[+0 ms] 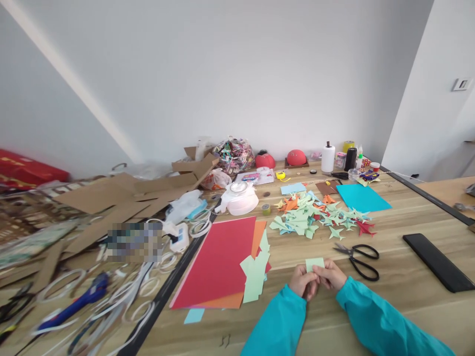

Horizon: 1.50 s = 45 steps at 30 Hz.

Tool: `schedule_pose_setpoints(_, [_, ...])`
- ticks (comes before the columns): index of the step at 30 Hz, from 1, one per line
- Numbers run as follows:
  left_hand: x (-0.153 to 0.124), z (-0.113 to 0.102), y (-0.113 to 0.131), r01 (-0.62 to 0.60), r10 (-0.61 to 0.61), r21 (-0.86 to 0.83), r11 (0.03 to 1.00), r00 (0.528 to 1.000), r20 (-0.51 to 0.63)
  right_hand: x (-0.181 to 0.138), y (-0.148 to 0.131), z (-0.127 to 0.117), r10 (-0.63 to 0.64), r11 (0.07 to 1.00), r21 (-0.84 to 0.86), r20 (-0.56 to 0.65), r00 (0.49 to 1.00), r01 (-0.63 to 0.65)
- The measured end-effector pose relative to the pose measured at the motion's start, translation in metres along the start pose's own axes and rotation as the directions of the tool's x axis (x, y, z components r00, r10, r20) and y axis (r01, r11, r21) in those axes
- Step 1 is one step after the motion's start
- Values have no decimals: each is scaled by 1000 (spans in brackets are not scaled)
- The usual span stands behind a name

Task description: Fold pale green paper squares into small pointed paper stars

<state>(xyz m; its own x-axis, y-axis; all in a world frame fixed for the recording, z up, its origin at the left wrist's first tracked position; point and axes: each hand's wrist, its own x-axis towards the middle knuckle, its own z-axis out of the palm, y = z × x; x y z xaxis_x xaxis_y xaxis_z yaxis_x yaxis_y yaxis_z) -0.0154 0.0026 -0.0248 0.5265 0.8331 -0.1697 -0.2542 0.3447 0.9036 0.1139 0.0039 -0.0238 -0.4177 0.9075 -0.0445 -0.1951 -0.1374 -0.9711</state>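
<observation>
Low in the head view my left hand [302,280] and my right hand [331,275] meet over the wooden table [401,296]. Both pinch a small piece of light green paper [314,262], fingers closed on its lower edge. Teal sleeves cover both forearms. Black scissors [358,257] lie just right of my right hand. Left of my left hand sits a stack of pale green paper pieces [256,274] on red and orange sheets [218,264]. A heap of folded paper shapes [319,217], mostly green with some orange and red, lies beyond my hands.
A black flat device [438,262] lies at the right. A blue sheet [361,198], a white lidded pot [240,198], a paper roll [327,157] and red round things [297,157] stand further back. Cardboard [122,198], tape rings [141,296] and a blue cutter [77,301] clutter the left.
</observation>
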Motion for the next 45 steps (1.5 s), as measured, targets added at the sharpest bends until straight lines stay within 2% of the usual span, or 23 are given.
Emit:
schedule_pose_setpoints(7, [7, -1, -8, 5, -4, -72, 997, 1000, 18, 1, 2, -2, 32, 991, 131, 2, 999, -32])
schedule_pose_setpoints(11, [5, -1, -6, 2, -2, -139, 990, 1000, 3, 2, 5, -2, 52, 950, 309, -28, 998, -41])
schedule_pose_setpoints(13, [2, -1, -3, 9, -10, -96, 995, 1000, -12, 3, 6, -4, 66, 930, 364, -41, 997, -47])
schedule_pose_setpoints(16, [-3, -1, 2, 35, -35, 8, 999, 999, -33, 2, 7, -5, 53, 957, 287, -65, 996, -32])
schedule_pose_setpoints(21, [-7, 3, 8, 85, -85, -21, 996, 996, -26, 0, 6, -3, 35, 996, 79, -5, 999, -35])
schedule_pose_setpoints(26, [-6, 7, 9, 87, -88, -34, 996, 996, -18, -1, 5, -4, 65, 998, -8, -3, 998, -65])
schedule_pose_setpoints(30, [-6, 7, 7, 82, -80, 28, 996, 995, -56, -2, 3, -4, 45, 997, -66, -10, 999, -45])
schedule_pose_setpoints(35, [-6, 7, 5, 18, -13, 72, 997, 998, -65, -2, 1, 1, 1, 999, 34, -30, 1000, 0])
schedule_pose_setpoints(41, [-3, 8, 1, -17, 19, -100, 995, 1000, 17, -1, 2, 1, 31, 977, 213, -37, 999, -23])
schedule_pose_setpoints(45, [-2, 9, 2, -9, 17, -124, 992, 998, 60, -1, 2, -1, 36, 961, 274, -26, 999, -28])
